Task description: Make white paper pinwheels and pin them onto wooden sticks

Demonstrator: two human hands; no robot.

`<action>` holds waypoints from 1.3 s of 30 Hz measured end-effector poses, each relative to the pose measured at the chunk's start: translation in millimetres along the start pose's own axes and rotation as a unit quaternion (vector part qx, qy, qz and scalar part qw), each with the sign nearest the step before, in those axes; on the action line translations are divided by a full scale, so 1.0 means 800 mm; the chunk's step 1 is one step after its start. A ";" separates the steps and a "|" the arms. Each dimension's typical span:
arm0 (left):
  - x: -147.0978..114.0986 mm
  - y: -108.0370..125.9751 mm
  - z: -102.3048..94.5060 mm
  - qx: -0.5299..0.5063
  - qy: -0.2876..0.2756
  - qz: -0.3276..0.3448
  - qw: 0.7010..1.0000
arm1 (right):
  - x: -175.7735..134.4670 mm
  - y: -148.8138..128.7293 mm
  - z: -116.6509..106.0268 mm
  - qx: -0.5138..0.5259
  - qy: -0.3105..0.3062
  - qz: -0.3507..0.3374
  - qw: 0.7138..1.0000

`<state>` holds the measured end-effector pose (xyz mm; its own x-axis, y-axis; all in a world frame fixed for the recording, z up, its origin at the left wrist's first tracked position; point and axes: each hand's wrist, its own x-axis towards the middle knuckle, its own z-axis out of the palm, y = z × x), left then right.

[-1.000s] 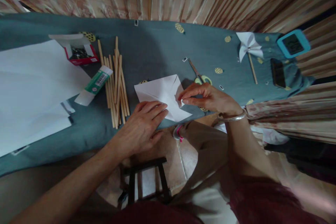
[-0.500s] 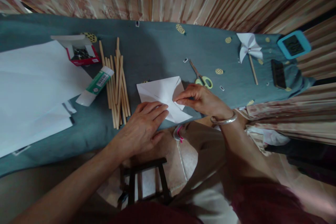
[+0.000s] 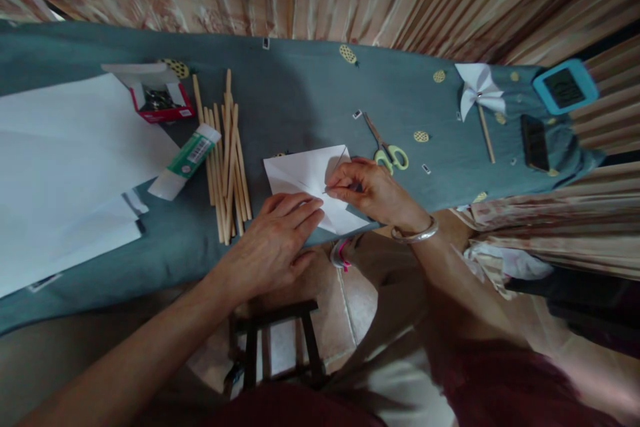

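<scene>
A white square of paper point(image 3: 295, 165), with slits running in from its corners, lies at the front edge of the cloth-covered table. My left hand point(image 3: 280, 240) rests flat on its near left part, fingers stretched out and fingertips close to the middle. Over the paper's centre my right hand point(image 3: 363, 190), with a silver bangle at the wrist, pinches thumb and finger together. A thin dark pin point(image 3: 325, 192) pokes out from that pinch, its tip at the paper; the rest of it is hidden by the fingers. Just beyond the right hand lie green-handled scissors point(image 3: 385, 147).
Left of the paper are several wooden sticks point(image 3: 230, 160), a glue stick point(image 3: 185, 163), a red box point(image 3: 163, 103) of small dark pieces, and large white sheets point(image 3: 65, 167). Far right: a paper pinwheel point(image 3: 479, 93), a phone point(image 3: 534, 141) and a blue-framed timer point(image 3: 565, 87).
My right hand has shifted slightly left to the paper's centre, and the dark pin now shows at its fingertips. The left hand stays flat on the paper.
</scene>
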<state>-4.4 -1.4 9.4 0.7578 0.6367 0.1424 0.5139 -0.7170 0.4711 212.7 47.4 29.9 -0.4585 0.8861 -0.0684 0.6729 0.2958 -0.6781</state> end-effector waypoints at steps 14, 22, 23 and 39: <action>0.002 0.001 -0.002 0.001 -0.006 -0.001 1.000 | 0.001 -0.009 0.005 -0.059 0.020 0.005 0.998; 0.002 0.000 -0.002 -0.001 -0.004 0.000 1.000 | 0.002 -0.011 0.006 -0.079 0.019 0.004 0.997; 0.002 0.000 -0.002 -0.001 -0.005 -0.001 1.000 | 0.003 -0.011 0.006 -0.080 0.018 0.004 0.997; 0.010 -0.004 -0.001 -0.007 0.001 0.011 1.000 | 0.004 -0.015 0.008 -0.104 0.024 0.008 0.994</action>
<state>-0.5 6.4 10.0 0.7686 0.6207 0.1547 0.4904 -0.7270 0.4805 199.5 44.3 33.0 -0.4213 0.9061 -0.0391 0.7879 0.3443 -0.5105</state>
